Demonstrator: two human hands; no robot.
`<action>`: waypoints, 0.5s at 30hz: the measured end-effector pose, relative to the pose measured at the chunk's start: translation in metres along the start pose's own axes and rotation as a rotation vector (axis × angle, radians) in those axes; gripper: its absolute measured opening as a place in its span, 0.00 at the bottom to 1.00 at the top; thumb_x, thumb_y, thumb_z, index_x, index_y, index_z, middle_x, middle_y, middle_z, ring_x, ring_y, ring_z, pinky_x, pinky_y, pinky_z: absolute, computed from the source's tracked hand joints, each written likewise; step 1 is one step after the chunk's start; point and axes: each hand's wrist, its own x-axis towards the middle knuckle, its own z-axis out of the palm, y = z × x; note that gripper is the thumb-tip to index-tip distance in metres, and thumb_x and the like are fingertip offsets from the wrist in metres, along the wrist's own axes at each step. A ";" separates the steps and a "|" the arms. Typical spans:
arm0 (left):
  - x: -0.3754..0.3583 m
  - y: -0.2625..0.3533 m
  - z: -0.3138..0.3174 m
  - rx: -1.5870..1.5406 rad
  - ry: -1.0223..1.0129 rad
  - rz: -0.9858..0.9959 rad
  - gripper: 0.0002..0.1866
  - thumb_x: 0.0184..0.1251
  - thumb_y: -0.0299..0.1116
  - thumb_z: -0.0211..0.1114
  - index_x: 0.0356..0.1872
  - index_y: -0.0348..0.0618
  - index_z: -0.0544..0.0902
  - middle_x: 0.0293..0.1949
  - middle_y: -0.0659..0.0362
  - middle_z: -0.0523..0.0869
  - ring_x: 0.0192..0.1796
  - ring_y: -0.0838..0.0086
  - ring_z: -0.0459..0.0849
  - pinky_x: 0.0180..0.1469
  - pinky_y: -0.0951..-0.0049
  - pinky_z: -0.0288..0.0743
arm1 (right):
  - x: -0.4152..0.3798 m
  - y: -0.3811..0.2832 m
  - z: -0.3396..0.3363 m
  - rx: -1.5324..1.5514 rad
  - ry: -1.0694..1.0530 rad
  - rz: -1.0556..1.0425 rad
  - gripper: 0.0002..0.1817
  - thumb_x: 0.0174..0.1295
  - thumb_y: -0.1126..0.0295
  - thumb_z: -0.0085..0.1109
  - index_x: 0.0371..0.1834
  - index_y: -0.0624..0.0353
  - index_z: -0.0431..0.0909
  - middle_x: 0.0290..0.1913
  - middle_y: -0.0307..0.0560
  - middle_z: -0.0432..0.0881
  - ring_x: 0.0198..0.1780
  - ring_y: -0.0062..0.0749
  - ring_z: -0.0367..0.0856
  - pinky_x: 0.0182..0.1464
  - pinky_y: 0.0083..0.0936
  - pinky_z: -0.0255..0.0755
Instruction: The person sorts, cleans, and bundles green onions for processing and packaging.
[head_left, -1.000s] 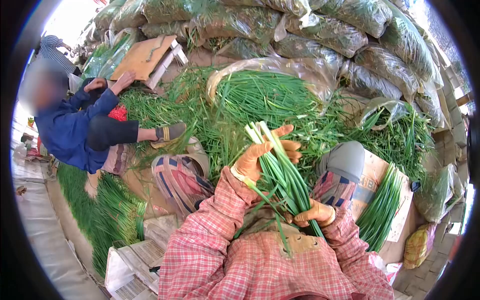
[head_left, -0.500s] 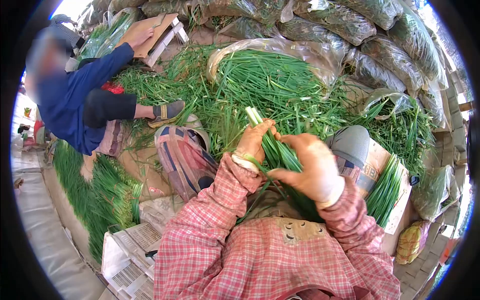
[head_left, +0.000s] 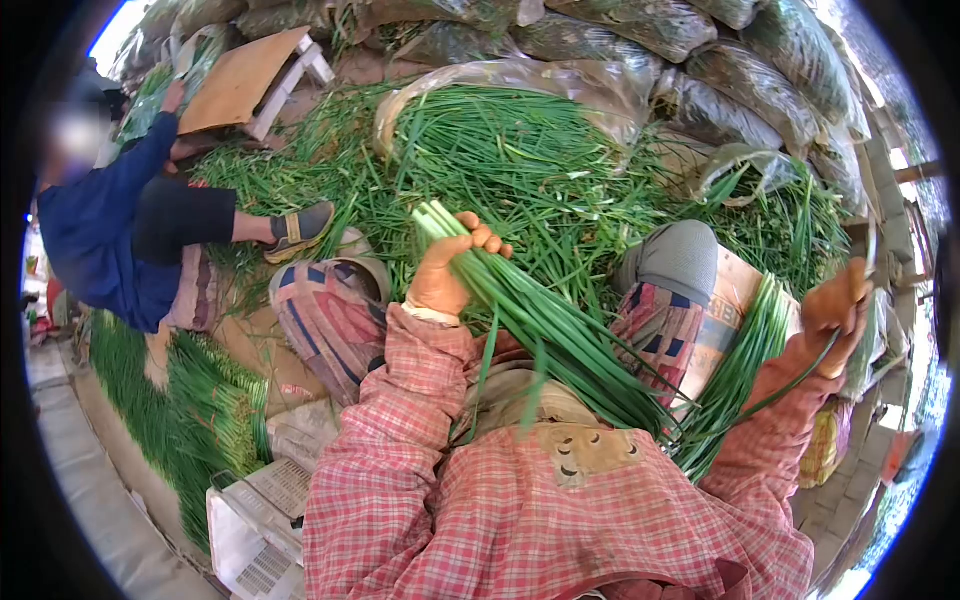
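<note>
Item: one bundle of green stalks (head_left: pixel 560 335), which we held out in front of our checked shirt (head_left: pixel 520 500), the pale cut ends up by the fist and the leaves slanting down past our lap to the right.

Item: left hand (head_left: pixel 440 280), in an orange glove, closed firmly around the bundle just below its pale ends.

Item: right hand (head_left: pixel 836 312), gloved likewise, held well apart from the left, out to the side, its fingers closed on a long thin stalk (head_left: pixel 800 380). The stalk trailed down toward the leaf ends of the bundle.

Item: one small pile of stalks (head_left: pixel 750 345), laid on printed cardboard (head_left: pixel 732 290) beside our right knee.

Item: one open plastic bag (head_left: pixel 610 90), filled with green stalks, in front of us; loose greens (head_left: pixel 400 180) lay spread around it.

Item: stacked full bags (head_left: pixel 720 105), behind the open one.

Item: tied bunches (head_left: pixel 215 400), in rows on the ground to our left, with a white slotted crate (head_left: pixel 255 535) near them.

Item: one brown board (head_left: pixel 240 80), tilted on a white frame (head_left: pixel 285 95), far left.

Item: one person in a blue jacket (head_left: pixel 110 215), seated to our left, arm reaching toward the board.
</note>
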 end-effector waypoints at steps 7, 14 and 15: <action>0.003 0.002 0.031 0.081 -0.093 0.055 0.20 0.45 0.26 0.63 0.44 0.41 0.74 0.31 0.60 0.76 0.40 0.67 0.76 0.55 0.56 0.69 | 0.047 0.054 0.018 -2.249 -0.361 0.069 0.32 0.47 0.59 0.63 0.56 0.57 0.67 0.50 0.56 0.73 0.52 0.49 0.70 0.53 0.37 0.64; 0.006 0.004 0.079 0.224 -0.133 -0.083 0.24 0.41 0.28 0.66 0.45 0.36 0.74 0.35 0.54 0.81 0.43 0.58 0.79 0.52 0.57 0.71 | 0.165 0.149 0.169 -0.894 -1.052 -0.303 0.26 0.66 0.55 0.42 0.57 0.67 0.65 0.56 0.57 0.71 0.60 0.41 0.67 0.61 0.30 0.59; 0.006 0.003 0.085 0.240 -0.124 -0.102 0.24 0.41 0.28 0.67 0.44 0.36 0.75 0.35 0.53 0.81 0.44 0.58 0.79 0.52 0.57 0.71 | 0.173 0.162 0.184 -0.892 -1.094 -0.209 0.26 0.66 0.54 0.42 0.57 0.66 0.66 0.55 0.56 0.72 0.59 0.41 0.68 0.60 0.30 0.60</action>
